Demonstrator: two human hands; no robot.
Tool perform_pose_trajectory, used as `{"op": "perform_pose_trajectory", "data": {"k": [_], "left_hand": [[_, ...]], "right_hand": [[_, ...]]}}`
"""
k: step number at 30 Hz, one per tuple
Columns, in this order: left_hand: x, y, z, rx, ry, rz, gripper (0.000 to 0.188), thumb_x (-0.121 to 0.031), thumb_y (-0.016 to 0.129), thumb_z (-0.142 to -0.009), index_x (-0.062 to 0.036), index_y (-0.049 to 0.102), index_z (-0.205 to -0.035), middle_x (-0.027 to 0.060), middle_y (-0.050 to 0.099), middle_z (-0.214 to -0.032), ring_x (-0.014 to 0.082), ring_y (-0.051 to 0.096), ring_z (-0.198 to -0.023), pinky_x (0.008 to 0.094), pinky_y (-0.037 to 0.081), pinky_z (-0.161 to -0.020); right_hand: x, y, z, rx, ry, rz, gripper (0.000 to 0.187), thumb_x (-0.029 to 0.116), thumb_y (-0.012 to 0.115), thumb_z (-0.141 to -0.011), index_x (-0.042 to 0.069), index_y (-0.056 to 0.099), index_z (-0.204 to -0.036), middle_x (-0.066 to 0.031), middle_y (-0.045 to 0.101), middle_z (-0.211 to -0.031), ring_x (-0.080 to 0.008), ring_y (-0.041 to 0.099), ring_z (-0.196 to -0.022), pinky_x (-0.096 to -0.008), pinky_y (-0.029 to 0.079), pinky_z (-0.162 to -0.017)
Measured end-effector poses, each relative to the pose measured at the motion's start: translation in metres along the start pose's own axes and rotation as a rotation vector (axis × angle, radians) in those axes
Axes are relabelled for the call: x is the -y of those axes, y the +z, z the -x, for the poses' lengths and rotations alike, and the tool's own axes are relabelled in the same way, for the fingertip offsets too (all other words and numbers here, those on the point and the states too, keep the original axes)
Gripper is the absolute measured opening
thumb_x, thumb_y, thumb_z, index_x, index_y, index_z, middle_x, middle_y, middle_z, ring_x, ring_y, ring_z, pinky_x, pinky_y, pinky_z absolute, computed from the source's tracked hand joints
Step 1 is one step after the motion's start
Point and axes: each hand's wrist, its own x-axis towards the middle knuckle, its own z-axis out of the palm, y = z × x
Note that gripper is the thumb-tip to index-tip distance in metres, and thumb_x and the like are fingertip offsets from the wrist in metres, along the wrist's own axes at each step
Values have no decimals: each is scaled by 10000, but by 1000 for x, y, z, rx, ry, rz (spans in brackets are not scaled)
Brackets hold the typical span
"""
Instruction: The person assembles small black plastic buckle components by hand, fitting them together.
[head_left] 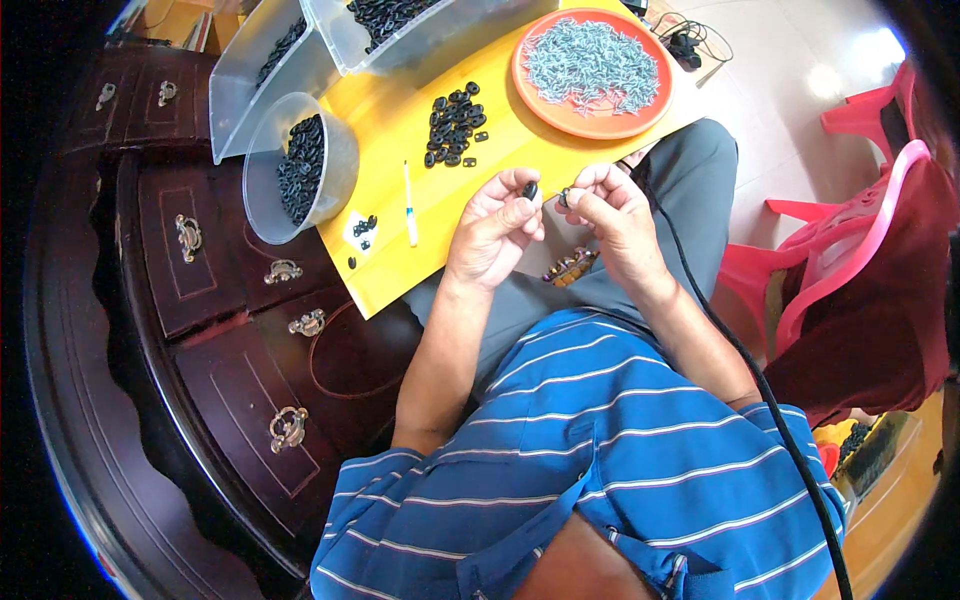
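Observation:
Above my lap, my left hand (pixel 497 228) pinches a small black oval piece (pixel 531 189) between thumb and fingers. Close by on the right, my right hand (pixel 618 218) is closed in a pinch on a small dark piece (pixel 565 198), its exact kind too small to make out. The two pieces are apart. Beyond my hands, a loose group of black oval pieces (pixel 452 128) lies on the yellow tabletop (pixel 380 270); some show two holes. An orange plate (pixel 548 122) heaped with small grey screw-like pins (pixel 590 65) stands at the far right.
A clear round tub (pixel 340 170) of black pieces overhangs the table's left edge, with clear bins (pixel 420 55) behind. A slim white pen-like tool (pixel 410 210) lies near a white scrap bearing several pieces. Dark drawers (pixel 220 250) stand left, pink chairs (pixel 860 240) right. A black cable (pixel 740 345) crosses my right arm.

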Motion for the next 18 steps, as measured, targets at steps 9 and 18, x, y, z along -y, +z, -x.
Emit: {"op": "perform_pose_trajectory", "data": {"k": [9,18], "left_hand": [[-5,20,-3,-197,144,-463,304,14,710,-835,-15,618,-1124,16,637,-937,75,589,-756,224,519,-689],[19,40,-1,-171,210,-776,243,41,739,-795,-35,666,-1014,-60,583,-817,-3,514,-706,159,448,-639]], "right_hand": [[-2,-6,-2,-47,20,-47,123,85,659,-902,64,598,-1006,-30,671,-912,-104,646,-842,-234,500,-769],[-14,-16,-16,-82,180,-440,169,130,688,-892,88,610,-1036,-20,664,-985,-137,639,-913,-298,510,-814]]}}
